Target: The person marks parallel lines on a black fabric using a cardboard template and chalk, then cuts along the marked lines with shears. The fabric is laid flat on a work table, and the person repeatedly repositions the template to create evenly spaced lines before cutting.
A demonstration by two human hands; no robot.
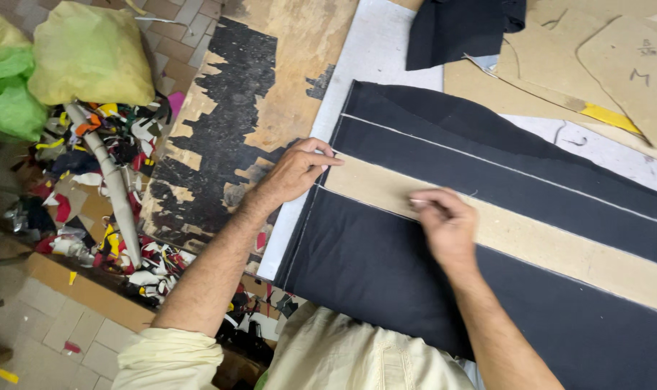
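A large piece of dark navy fabric point(386, 267) lies flat on a worktable. A long cardboard strip point(531, 238) rests on it as a straight edge, with white chalk lines drawn along the cloth. My left hand point(292, 173) presses its fingers on the left end of the strip at the fabric's edge. My right hand point(447, 224) rests on the strip with fingers pinched together, seemingly around a small piece of chalk that I cannot make out.
Cardboard pattern pieces point(624, 65) and another dark cloth piece point(458, 29) lie at the far side. The worn wooden table edge point(227, 130) runs on the left. Below it are coloured fabric scraps point(119, 188), a cardboard tube point(112, 180) and yellow-green bags point(90, 50).
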